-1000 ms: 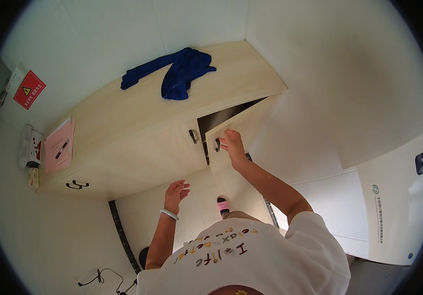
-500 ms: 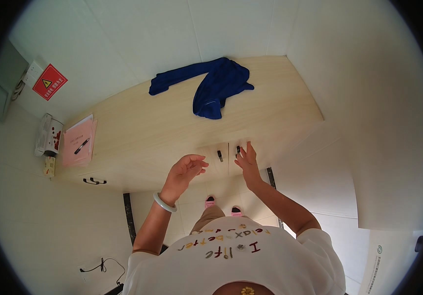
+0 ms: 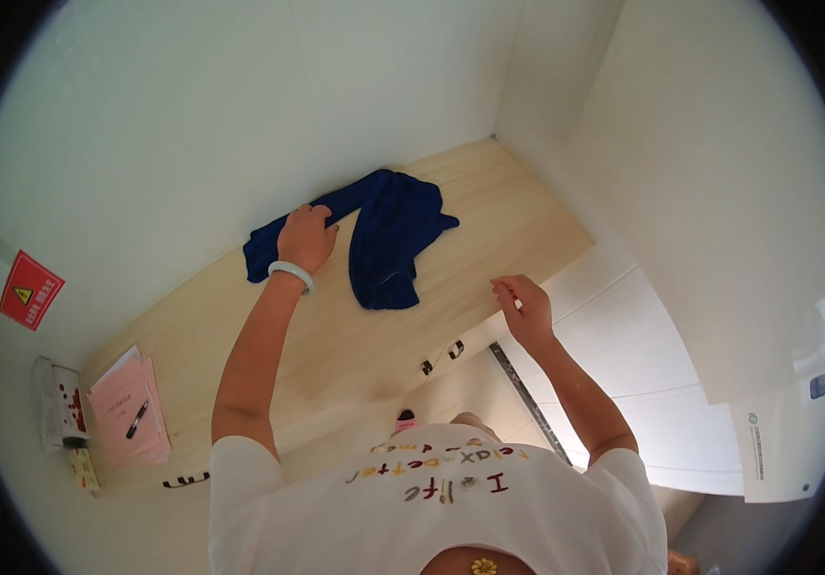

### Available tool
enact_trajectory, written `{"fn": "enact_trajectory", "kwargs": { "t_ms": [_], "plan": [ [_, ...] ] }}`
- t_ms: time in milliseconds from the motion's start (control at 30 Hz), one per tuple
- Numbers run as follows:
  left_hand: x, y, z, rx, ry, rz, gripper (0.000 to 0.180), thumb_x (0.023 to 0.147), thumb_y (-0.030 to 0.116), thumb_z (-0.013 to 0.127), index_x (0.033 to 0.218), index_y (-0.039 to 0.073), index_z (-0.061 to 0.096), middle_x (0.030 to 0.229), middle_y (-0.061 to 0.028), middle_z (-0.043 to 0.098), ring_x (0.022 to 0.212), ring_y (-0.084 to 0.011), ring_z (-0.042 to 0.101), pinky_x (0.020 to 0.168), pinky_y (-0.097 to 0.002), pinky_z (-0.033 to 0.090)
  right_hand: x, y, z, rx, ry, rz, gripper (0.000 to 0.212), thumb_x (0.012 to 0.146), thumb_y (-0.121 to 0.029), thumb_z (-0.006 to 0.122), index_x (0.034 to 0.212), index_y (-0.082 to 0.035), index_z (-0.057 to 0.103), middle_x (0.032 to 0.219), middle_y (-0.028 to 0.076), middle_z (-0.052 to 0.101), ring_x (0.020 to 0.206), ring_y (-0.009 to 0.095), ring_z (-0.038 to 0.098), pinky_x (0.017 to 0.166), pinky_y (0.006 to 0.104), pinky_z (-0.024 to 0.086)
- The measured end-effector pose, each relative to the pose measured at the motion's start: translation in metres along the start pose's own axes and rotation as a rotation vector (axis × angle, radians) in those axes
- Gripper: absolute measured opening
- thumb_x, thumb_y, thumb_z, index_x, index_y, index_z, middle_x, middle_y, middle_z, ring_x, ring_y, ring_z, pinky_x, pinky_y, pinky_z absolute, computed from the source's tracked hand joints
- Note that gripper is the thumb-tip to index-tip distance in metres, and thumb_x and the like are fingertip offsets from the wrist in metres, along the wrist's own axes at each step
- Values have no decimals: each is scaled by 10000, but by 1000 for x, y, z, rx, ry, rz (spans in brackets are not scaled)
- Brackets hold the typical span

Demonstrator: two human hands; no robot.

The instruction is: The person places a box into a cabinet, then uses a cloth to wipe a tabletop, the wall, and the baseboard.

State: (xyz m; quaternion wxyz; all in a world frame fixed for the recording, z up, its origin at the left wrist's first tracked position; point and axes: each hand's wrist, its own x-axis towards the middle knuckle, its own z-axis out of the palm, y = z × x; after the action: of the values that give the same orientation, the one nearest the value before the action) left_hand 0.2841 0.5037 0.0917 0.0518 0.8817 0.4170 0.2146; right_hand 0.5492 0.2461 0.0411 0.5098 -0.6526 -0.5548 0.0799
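Change since earlier frames: cupboard door, ajar a second ago, now reads shut; left hand [image 3: 305, 240] has gone from the bench edge up onto the blue cloth [image 3: 388, 240]; right hand [image 3: 524, 309] has left the door handles [image 3: 441, 356].
Head view, landmark: blue cloth, crumpled on the pale wood bench [image 3: 499, 211], near the back wall and the far corner.
Left hand: lies on the cloth's left arm, palm down, pale bangle at the wrist; grip looks closed onto the fabric, though the fingers are hidden under the hand, so I cannot tell for certain.
Right hand: at the bench's front edge, right of and nearer than the cloth, well apart from it; fingers loosely curled, empty.
Step in hand (judgement): taking hold of the cloth.
Next move calls for: a firm pinch of fabric before any lift or pull.
Far left of cloth: pink papers [image 3: 129, 412] with a pen, a white packet beside them.
Hard to make out: the small dark thing at the bench's front edge below the papers; the doors below, foreshortened.
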Motion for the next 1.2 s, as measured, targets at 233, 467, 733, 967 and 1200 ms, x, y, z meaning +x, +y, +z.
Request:
{"fn": "enact_trajectory", "kwargs": {
  "t_ms": [233, 467, 733, 967, 1200],
  "plan": [
    [75, 41, 50, 83, -310, -168, 638, 894, 523, 492, 1332, 58, 486, 1334, -220, 462, 1214, -413, 445, 1002, -502, 392, 49, 63, -5, -366, 259, 49, 91, 854, -119, 608, 902, -66, 666, 837, 102, 638, 706, 276, 605, 638, 364, 484],
    [122, 103, 97, -26, -613, -103, 885, 869, 681, 378, 1504, 83, 227, 1570, -201, 94, 1440, -415, 73, 1150, -544, 127, 54, 48, 1, -396, 253, 96, 68, 838, -110, 616, 845, -74, 673, 799, 99, 618, 703, 289, 601, 621, 386, 474],
    [204, 168, 189, 47, -485, 114, 790, 937, 596, 300, 1515, 76, 162, 1582, -151, 81, 1459, -334, 64, 1175, -474, 93, 53, 46, 2, -346, 221, 57, 48, 780, -40, 647, 818, -61, 667, 756, 100, 609, 661, 292, 597, 583, 384, 470],
    [245, 190, 233, 78, -379, 249, 622, 999, 429, 270, 1489, 48, 241, 1564, -149, 179, 1445, -290, 165, 1175, -413, 162, 56, 50, 8, -264, 243, -16, 84, 755, -4, 633, 815, -58, 656, 705, 97, 578, 623, 283, 569, 559, 382, 446],
    [198, 216, 219, -199, -396, 511, 545, 971, 379, 373, 1405, 51, 420, 1502, -155, 332, 1405, -309, 270, 1162, -401, 203, 58, 55, 4, -330, 211, 2, 55, 740, -36, 653, 786, -67, 657, 735, 89, 592, 653, 289, 590, 574, 385, 468]
  ]
}}
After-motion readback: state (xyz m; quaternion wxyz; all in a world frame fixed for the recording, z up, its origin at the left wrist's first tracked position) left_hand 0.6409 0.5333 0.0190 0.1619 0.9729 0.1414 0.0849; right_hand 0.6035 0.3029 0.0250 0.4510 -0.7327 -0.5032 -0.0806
